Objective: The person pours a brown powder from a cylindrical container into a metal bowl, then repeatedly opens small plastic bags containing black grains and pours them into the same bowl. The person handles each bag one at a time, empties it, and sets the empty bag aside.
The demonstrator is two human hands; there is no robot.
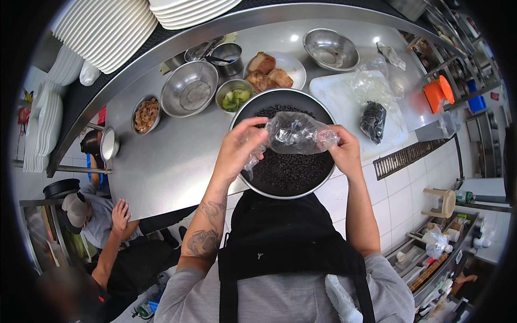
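Observation:
Between my hands a clear plastic bag is stretched above a large metal bowl. My left hand grips its gathered left end, and my right hand pinches the other end. Under the bag, small black beans or similar grains cover much of the bowl's dark inside. The bowl sits at the table's front edge, close to my black apron. To its right, a knotted plastic bag of dark contents lies on a white cutting board beside crumpled clear plastic.
Behind the bowl are a plate with browned meat chunks and a bowl of green vegetable pieces. Metal colanders and a bowl of sliced meat stand left. Plates are stacked overhead. Two people are at the left.

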